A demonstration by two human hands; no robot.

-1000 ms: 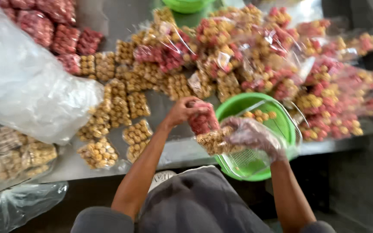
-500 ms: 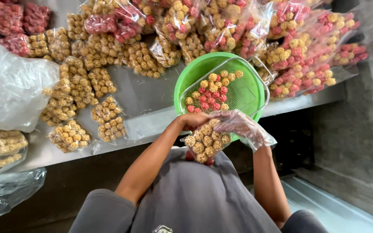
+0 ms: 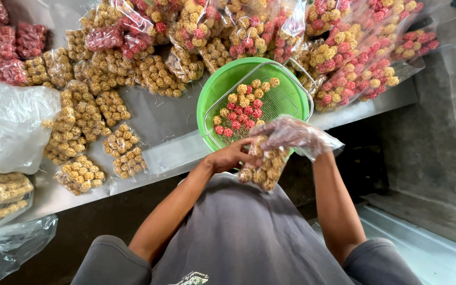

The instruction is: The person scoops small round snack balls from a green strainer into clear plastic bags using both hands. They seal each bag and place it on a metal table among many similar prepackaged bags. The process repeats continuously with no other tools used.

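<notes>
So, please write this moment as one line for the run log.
left hand: holds snack bag | right hand: gloved, on bag top | green basin: behind

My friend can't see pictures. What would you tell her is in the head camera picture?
Seen from above, a person's left hand and plastic-gloved right hand hold a small clear bag of yellow snack balls over their lap. Just beyond sits a green bowl with a wire basket of red and yellow balls, on a table covered with many filled bags.
</notes>
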